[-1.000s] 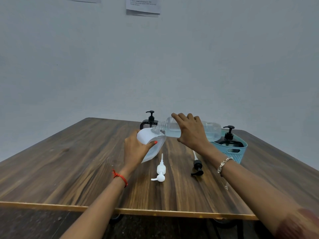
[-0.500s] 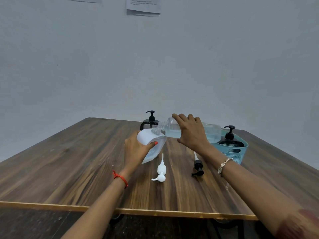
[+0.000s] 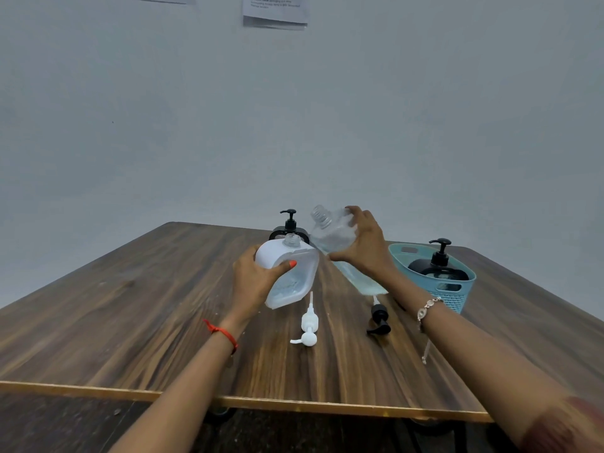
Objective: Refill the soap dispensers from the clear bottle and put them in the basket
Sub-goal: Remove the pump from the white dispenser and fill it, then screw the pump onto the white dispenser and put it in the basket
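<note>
Left hand [image 3: 253, 282]: closed around a white soap dispenser [image 3: 289, 273], thumb across its front face. The dispenser is lifted off the table and tilted, its open neck up, pump removed.

Right hand [image 3: 362, 245]: wrapped around the clear bottle [image 3: 340, 246], fingers over its upper side, thumb beneath. The bottle slants with its uncapped threaded mouth raised and away from the dispenser's neck; pale liquid sits in its lower end, near the table.

White pump [image 3: 307, 325]: lying flat on the table [image 3: 130, 322], just below the held dispenser, tube pointing away from the person.

Black pump [image 3: 379, 320]: lying flat to the right of the white one, below the bottle's base.

Black dispenser [image 3: 289, 228], pump fitted: standing upright at the far side of the table, behind the two held items.

Blue basket [image 3: 449, 291]: on the table to the right of the bottle, holding a second black dispenser [image 3: 438, 266], upright, pump on.

Wrists: a red thread [image 3: 222, 333] on the left, a bracelet [image 3: 428, 308] on the right.
</note>
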The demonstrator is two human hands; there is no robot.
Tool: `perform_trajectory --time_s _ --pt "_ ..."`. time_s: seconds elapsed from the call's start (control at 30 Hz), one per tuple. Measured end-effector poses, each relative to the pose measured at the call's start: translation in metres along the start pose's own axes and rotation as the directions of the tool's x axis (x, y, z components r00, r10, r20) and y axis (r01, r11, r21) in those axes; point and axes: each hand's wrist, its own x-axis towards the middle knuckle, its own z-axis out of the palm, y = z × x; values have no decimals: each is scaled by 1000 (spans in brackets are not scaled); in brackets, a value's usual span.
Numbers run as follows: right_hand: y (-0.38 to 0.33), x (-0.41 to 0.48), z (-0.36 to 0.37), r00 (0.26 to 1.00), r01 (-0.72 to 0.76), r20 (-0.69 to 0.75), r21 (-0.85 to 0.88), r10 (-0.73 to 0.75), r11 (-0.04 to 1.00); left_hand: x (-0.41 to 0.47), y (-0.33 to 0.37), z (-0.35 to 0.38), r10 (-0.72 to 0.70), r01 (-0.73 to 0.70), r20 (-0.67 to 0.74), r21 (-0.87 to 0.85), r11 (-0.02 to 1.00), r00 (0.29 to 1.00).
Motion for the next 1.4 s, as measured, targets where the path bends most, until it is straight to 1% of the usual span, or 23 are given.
perform_trajectory --time_s 0.07,0.13,0.2,0.27,0.37,0.63,0.7,0.77,0.8,0.83,0.87,0.9,0.93,0.97,1.0,1.03,1.07,1.1,1.13,1.17,1.33,1.37,1.4 --pt "6 0 -2 993 -115 1 139 116 984 2 -1 -1 -14 14 21 -36 999 1000" --pt "15 -2 -1 976 -218 35 269 216 938 4 -4 -3 -35 38 41 -73 997 999" --pt "25 -4 2 956 -291 82 389 281 874 6 -7 -5 -57 64 62 -114 991 996" --pt "33 -6 7 942 -332 116 461 315 823 7 -9 -6 -71 83 84 -144 986 994" --pt "38 -7 13 937 -344 125 497 327 796 9 -12 -7 -83 102 108 -183 978 991" --pt "58 -4 24 939 -340 165 588 303 734 18 -19 -10 -88 122 170 -200 972 982" --pt "63 0 22 933 -359 223 570 282 739 20 -18 -11 -87 125 180 -213 969 980" --pt "65 2 18 926 -376 236 487 296 788 20 -18 -11 -87 130 186 -233 964 979" --pt "64 0 15 937 -349 173 431 303 832 20 -18 -11 -85 130 188 -242 962 978" --pt "60 -3 12 955 -291 69 380 287 878 21 -18 -10 -83 130 191 -249 960 978" --pt "54 -9 9 972 -192 -64 327 224 925 21 -18 -10 -82 131 197 -254 958 977" --pt "50 -15 7 977 -46 -190 245 95 968 21 -17 -9 -81 133 202 -258 957 976" --pt "45 -21 6 961 119 -265 120 -84 986 21 -16 -9 -79 133 207 -261 956 975" --pt "37 -28 7 934 265 -246 -8 -259 964 22 -14 -9 -78 134 213 -267 954 974" --pt "32 -36 11 909 386 -141 -68 -392 920 23 -13 -10 -78 137 217 -275 952 973" --pt "28 -44 15 879 477 29 -70 -477 876 23 -13 -10 -79 140 217 -281 949 973" --pt "24 -53 21 834 523 231 -43 -501 851 24 -12 -11 -79 141 216 -284 948 973" --pt "24 -60 27 771 540 419 -33 -479 841 24 -12 -11 -80 141 215 -287 947 973" --pt "25 -67 34 710 556 546 -46 -446 830 24 -12 -11 -80 142 215 -290 946 973" --pt "28 -71 41 671 574 616 -81 -412 815 23 -12 -11 -84 144 212 -289 946 974" --pt "27 -74 61 616 621 693 -133 -376 772 20 -11 -17 -104 164 207 -300 940 973" --pt "26 -72 60 625 589 689 -108 -367 801 20 -12 -19 -105 165 207 -297 941 973" --pt "23 -70 56 658 525 659 -52 -366 850 20 -13 -20 -109 168 206 -293 941 972"
